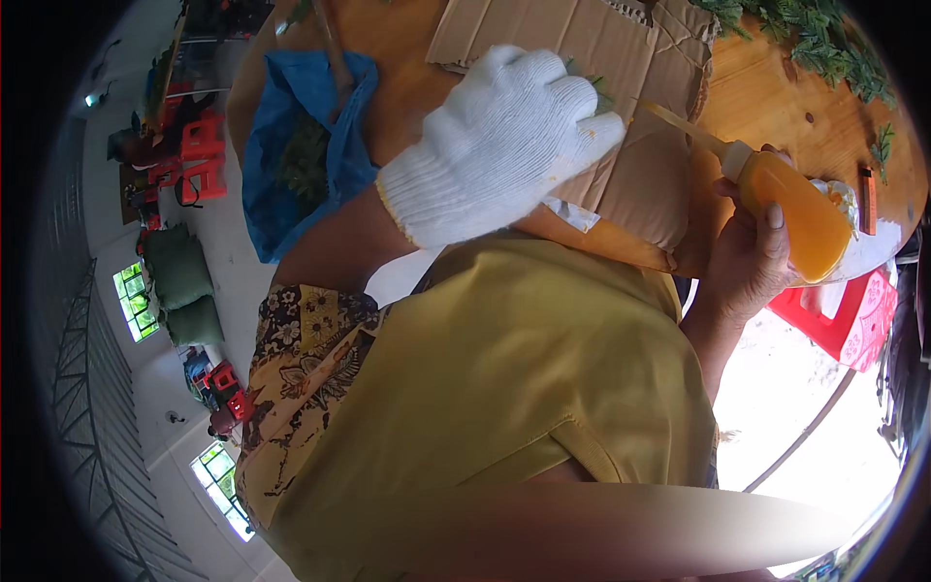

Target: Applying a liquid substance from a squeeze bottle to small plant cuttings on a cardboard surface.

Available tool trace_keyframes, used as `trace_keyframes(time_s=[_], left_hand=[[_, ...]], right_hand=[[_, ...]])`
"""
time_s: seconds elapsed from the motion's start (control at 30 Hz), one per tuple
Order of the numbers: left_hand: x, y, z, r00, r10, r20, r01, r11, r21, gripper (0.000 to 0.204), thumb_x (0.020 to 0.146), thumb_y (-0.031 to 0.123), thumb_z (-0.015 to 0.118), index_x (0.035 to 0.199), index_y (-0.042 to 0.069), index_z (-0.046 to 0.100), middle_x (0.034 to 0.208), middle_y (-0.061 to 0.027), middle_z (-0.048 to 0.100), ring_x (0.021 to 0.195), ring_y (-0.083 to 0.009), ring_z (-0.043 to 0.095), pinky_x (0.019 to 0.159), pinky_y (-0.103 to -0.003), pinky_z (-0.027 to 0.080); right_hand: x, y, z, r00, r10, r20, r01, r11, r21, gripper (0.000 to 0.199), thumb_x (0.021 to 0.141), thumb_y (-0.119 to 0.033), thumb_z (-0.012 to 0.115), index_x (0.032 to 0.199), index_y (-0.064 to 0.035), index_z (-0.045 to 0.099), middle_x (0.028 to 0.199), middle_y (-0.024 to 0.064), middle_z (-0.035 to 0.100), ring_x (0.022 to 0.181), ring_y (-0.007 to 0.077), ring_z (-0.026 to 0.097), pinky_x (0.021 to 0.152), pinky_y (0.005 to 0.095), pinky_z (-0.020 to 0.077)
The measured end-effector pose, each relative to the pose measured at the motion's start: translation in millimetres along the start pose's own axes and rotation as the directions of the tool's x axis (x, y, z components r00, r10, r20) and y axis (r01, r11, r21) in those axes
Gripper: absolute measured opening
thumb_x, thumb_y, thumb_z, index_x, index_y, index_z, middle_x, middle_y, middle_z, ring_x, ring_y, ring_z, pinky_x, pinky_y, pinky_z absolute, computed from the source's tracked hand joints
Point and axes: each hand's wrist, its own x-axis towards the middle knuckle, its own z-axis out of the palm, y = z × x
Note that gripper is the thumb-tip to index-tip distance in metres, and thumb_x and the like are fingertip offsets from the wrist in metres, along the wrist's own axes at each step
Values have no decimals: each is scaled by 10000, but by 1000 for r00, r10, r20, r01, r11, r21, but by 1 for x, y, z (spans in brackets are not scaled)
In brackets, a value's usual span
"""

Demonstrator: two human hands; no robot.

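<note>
My left hand (504,145), in a white knitted glove, is closed above a sheet of brown cardboard (650,194). Bits of a green artificial sprig (603,92) poke out past its curled fingers, which hide the rest. Bare and wrapped round a squeeze bottle (800,223) of orange-yellow liquid, my right hand (745,254) tilts it so that its long nozzle points left toward the gloved fingers. The nozzle tip is near the glove, apart from it.
On the round wooden table (776,97), green sprigs (834,53) are heaped at the far right, with a loose sprig (881,150) and a slim orange object (868,202) nearer. A blue bag (272,107) with greenery lies left. A red stool (844,325) stands below the right edge.
</note>
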Motion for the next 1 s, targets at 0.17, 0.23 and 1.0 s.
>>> trace_keyframes(time_s=[0.17,0.23,1.0], left_hand=[[5,-11,8,950,-13,312,2,999,35,294,729,156,716,1022,154,690,847,-35,620,828,-228,586,769,-344,482],[1,-15,-1,991,-72,117,93,977,-189,255,765,102,693,1019,117,685,854,-44,639,811,-225,608,745,-332,496],[-30,-32,16,799,-602,5,429,564,-706,182,823,20,625,993,-10,681,1069,-85,668,865,-147,638,759,-255,511]], right_hand=[[-1,-4,0,1000,-11,15,11,999,38,635,763,-138,774,1269,19,424,1137,253,583,1007,332,614,633,436,615],[-2,-7,1,1000,-26,-7,27,999,23,628,768,-139,771,1271,19,428,1138,254,582,1023,334,611,633,434,615],[0,-12,-10,998,-67,20,66,997,38,532,800,-143,739,1238,27,488,1174,245,592,1040,315,615,640,427,618]])
